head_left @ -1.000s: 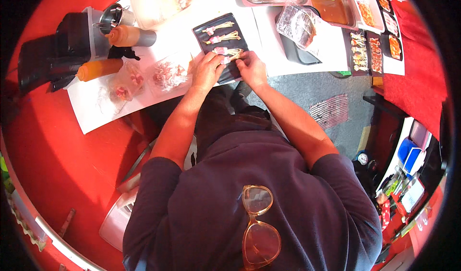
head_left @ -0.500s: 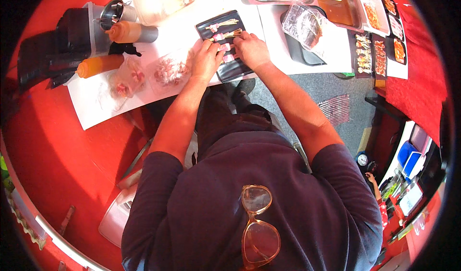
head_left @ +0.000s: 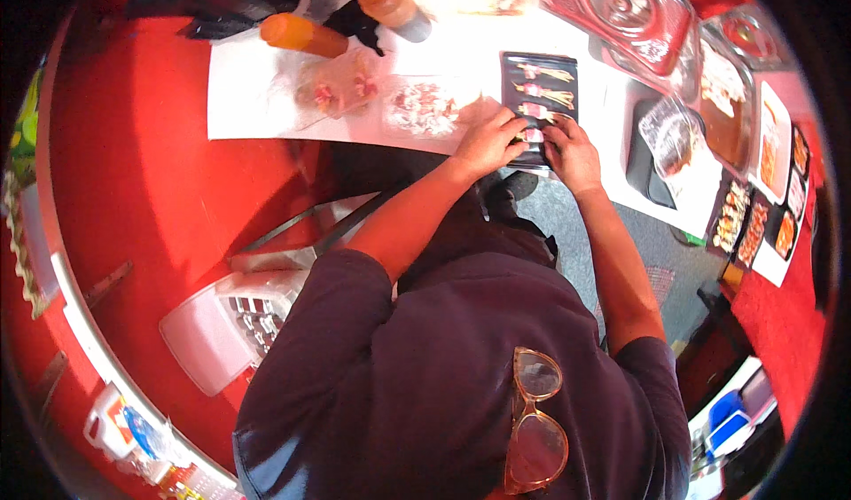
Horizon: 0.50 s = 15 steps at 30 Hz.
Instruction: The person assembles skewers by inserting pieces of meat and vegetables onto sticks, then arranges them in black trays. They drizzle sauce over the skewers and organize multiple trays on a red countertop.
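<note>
Left of tray (head_left: 512, 82), squeeze bottles (head_left: 304, 36)

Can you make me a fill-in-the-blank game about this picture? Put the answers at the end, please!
1. The person's left hand and right hand are at a rectangular tray whose colour is ____.
2. Counting the one by the fingers, the number of pink-wrapped bundles in the tray is ____.
3. In the picture, the yellow-orange squeeze bottle is to the ____ of the tray.
4. A pair of glasses rests on the front of the person's dark ____.

Missing words: black; four; left; shirt.
</note>
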{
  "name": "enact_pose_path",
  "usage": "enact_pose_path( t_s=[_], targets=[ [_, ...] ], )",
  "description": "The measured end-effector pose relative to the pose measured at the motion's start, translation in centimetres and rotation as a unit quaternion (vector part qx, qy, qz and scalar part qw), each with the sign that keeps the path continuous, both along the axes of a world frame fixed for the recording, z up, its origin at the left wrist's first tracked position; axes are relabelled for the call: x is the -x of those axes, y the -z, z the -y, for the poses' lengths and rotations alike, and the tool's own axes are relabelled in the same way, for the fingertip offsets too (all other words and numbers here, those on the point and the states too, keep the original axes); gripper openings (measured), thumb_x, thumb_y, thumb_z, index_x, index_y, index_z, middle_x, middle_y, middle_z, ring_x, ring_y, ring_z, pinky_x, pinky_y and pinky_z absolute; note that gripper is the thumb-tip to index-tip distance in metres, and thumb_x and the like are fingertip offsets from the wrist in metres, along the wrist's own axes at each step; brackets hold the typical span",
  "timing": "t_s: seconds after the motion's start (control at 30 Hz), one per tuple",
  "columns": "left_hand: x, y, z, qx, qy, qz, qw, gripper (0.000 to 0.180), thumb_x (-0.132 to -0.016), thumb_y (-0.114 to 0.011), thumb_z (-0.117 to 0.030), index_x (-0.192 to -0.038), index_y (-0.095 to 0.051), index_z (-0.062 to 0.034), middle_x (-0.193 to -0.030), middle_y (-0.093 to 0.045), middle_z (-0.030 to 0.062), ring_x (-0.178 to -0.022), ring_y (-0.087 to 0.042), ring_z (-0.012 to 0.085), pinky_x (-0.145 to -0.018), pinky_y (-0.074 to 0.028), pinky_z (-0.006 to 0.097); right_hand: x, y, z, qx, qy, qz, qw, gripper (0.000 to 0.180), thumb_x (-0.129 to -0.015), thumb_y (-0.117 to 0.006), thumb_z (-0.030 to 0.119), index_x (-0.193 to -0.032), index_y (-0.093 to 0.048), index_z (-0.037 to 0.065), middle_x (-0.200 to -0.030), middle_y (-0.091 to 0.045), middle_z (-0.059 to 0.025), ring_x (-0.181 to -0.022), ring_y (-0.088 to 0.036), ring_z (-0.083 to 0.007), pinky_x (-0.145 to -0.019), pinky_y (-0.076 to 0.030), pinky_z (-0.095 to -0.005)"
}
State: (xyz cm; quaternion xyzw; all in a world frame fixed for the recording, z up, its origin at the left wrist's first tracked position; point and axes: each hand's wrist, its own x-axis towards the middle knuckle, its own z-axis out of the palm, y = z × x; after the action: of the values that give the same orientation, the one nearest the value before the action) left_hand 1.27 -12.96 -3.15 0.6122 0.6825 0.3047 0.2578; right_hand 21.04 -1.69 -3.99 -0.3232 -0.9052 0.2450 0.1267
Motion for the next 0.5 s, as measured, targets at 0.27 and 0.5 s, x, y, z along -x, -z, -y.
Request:
enact_pose_path(
  t_s=[0.27,0.5],
  targets=[
    [22.6,-3.7,12.7,-0.039,-0.517,-0.073,0.852,0.028,-0.094,-0.075,-0.028,-0.102,-0.071,-0.0021,-0.1,-0.072,0.0142,-0.089,-0.069,0.0277,-0.079,-0.056,0.038,-0.3,-3.4,2.5,0.076,0.031,-0.011,0.997,0.022,-0.087,-0.074,0.017,-0.108,-0.072,0.011,-0.111,-0.065,-0.0087,-0.101,-0.068,-0.032,-0.084,-0.057,-0.0441],
    [30.9,-2.3,13.6,0.101,-0.429,-0.092,0.893,0.04,-0.081,-0.083,-0.039,-0.097,-0.077,-0.0028,-0.09,-0.077,0.0142,-0.084,-0.073,0.0269,-0.079,-0.056,0.038,3.1,-3.2,5.9,0.172,-0.007,-0.035,0.984,0.019,-0.088,-0.075,0.014,-0.104,-0.072,0.006,-0.103,-0.069,-0.0124,-0.091,-0.071,-0.0331,-0.078,-0.058,-0.043]
  ],
)
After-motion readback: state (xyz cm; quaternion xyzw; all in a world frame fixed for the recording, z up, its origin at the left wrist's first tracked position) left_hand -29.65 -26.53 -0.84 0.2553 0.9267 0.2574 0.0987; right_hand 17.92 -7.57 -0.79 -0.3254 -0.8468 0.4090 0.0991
